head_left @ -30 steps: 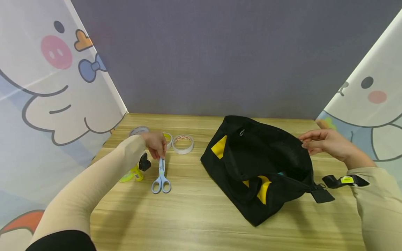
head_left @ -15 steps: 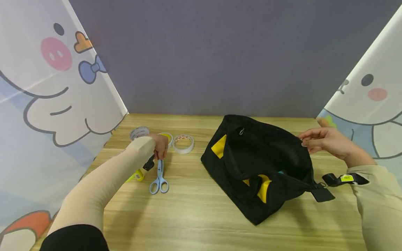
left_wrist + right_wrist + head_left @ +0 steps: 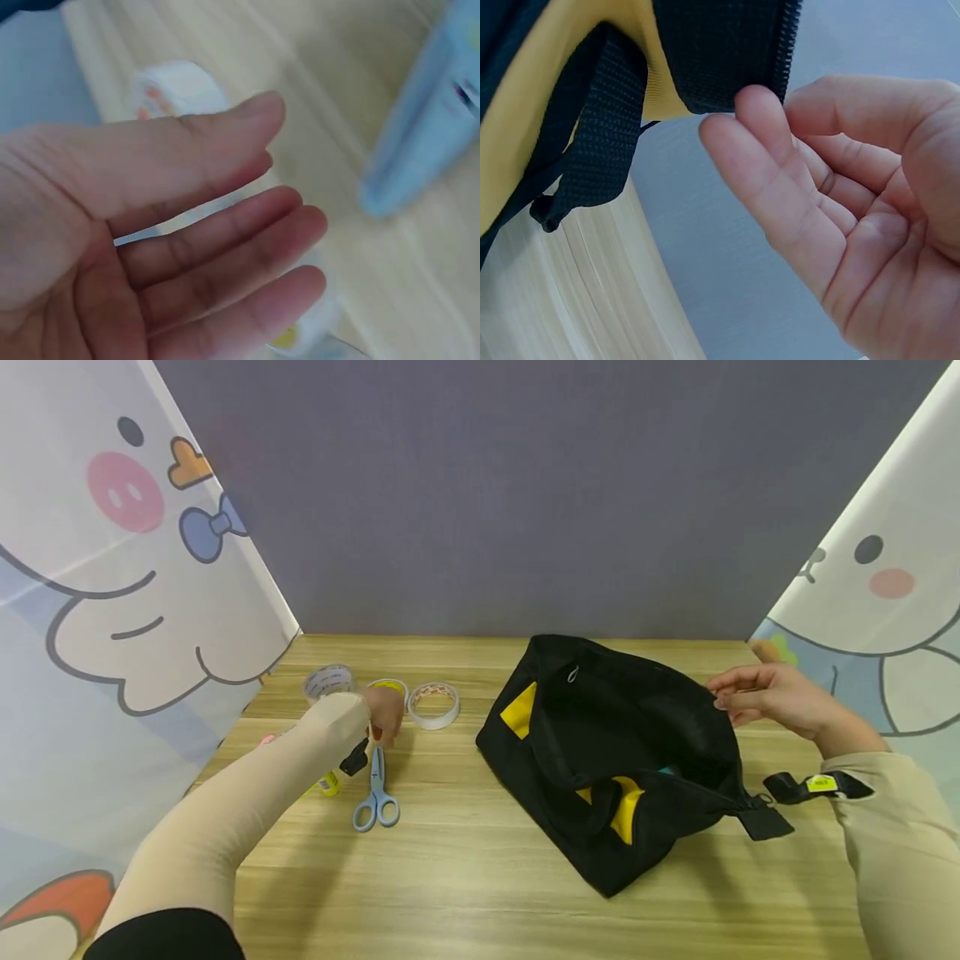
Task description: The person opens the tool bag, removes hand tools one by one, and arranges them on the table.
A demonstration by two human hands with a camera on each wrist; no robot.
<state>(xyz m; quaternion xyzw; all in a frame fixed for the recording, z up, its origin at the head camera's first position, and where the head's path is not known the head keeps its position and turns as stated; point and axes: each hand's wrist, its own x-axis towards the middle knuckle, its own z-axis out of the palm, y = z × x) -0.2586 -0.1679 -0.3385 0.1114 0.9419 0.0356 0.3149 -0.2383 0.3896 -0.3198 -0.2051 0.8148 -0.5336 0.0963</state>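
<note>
My left hand (image 3: 385,710) hovers over the left part of the table, fingers loosely bent and holding nothing. Just below it in the head view lie light blue scissors (image 3: 377,802), handles toward me; the left wrist view shows the scissors (image 3: 420,120) apart from the fingertips (image 3: 259,120). Behind that hand are a roll of white tape (image 3: 433,707) and another roll with a yellow core (image 3: 388,683), partly covered. My right hand (image 3: 780,702) pinches the zippered rim of a black bag (image 3: 555,768) with yellow patches. The bag's mouth gapes, with something teal inside.
A wider roll of clear tape (image 3: 328,680) stands at the back left. A small yellow item (image 3: 328,783) is partly hidden by the left sleeve, with a bit of pink beyond it. A grey panel (image 3: 480,502) closes off the table's far edge.
My left hand has shifted slightly right, and the scissors now lie a little closer to me and further left. The right hand keeps its hold on the bag's rim.
</note>
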